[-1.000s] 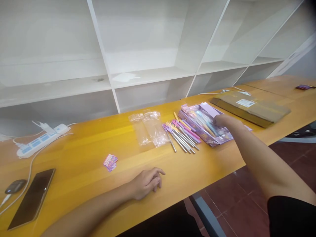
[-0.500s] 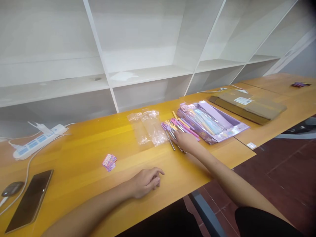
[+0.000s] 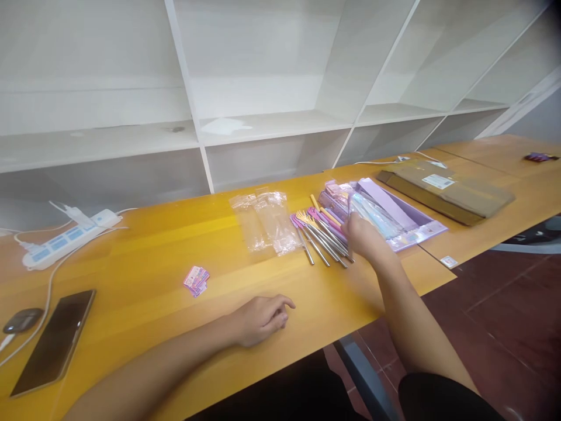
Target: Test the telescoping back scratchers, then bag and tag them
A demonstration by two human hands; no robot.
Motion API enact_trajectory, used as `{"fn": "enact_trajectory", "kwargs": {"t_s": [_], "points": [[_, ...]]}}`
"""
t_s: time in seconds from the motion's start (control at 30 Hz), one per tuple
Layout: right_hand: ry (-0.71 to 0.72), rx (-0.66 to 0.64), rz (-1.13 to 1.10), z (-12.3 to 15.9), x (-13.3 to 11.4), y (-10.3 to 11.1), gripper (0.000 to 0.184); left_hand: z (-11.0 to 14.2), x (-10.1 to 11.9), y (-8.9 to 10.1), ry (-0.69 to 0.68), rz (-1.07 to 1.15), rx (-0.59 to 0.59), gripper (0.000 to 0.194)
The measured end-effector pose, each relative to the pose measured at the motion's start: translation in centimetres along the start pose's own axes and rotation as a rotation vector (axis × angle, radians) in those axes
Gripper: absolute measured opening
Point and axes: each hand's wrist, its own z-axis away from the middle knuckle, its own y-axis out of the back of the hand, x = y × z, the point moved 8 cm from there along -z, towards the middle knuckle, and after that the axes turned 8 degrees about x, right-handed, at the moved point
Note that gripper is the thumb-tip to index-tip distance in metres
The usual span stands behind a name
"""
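Observation:
My right hand (image 3: pixel 366 237) is raised over the right side of a pile of metal-rod back scratchers (image 3: pixel 322 237), with purple and yellow claw-shaped heads. Its fingers are closed, and a thin purple edge shows just above them; blur hides what that is. Behind it stands a purple display box (image 3: pixel 418 237) containing clear-wrapped, pastel-coloured items. My left hand (image 3: pixel 263 320) lies on the table, fingers loosely bent and apart, holding nothing. Purple and orange sticks (image 3: pixel 325 211) lie between the pile and the box. Clear plastic bags (image 3: pixel 276 225) lie flat left of the pile.
Small printed cards (image 3: pixel 196 281) lie left of centre on the wooden table. At the left are a white power strip (image 3: pixel 72 240), a dark phone (image 3: pixel 55 342) and a cable. A flat cardboard box (image 3: pixel 447 193) lies at right. White shelves (image 3: pixel 272 126) line the back.
My right hand has lifted off the back scratchers and moved right, towards the purple box, uncovering the metal rods. My left hand stays on the table. The view has shifted slightly.

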Motion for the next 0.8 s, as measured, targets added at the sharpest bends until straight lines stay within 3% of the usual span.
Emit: {"fn": "enact_trajectory", "kwargs": {"t_s": [0.17, 0.27, 0.37, 0.5, 0.57, 0.67, 0.8], "points": [[-0.165, -0.020, 0.026, 0.5, 2.6, -1.0, 0.045, 0.0, -0.1, -0.2, -0.021, -0.011, 0.000, 0.032], [-0.187, -0.035, 0.016, 1.0, 2.9, -1.8, 0.048, -0.1, 0.1, -0.2, -0.023, -0.012, 0.000, 0.033], [-0.188, -0.047, -0.002, 1.2, 3.0, -2.1, 0.038, -0.2, 0.4, 0.0, -0.021, -0.004, 0.001, 0.033], [-0.181, -0.027, -0.067, 0.7, 2.1, -0.7, 0.025, 0.0, 0.1, -0.2, 0.006, 0.046, 0.002, 0.032], [-0.162, 0.004, -0.134, 0.3, 0.7, 1.1, 0.027, -0.1, -0.9, -0.1, 0.079, 0.186, 0.042, 0.035], [-0.079, 0.043, -0.278, 0.4, -3.3, 5.0, 0.035, -0.6, -2.5, 2.1, 0.170, 0.467, 0.263, 0.048], [0.193, -0.004, -0.599, 2.2, -12.4, 11.0, 0.044, -0.8, -2.0, 7.1, 0.152, 0.649, 0.548, 0.067]]}}
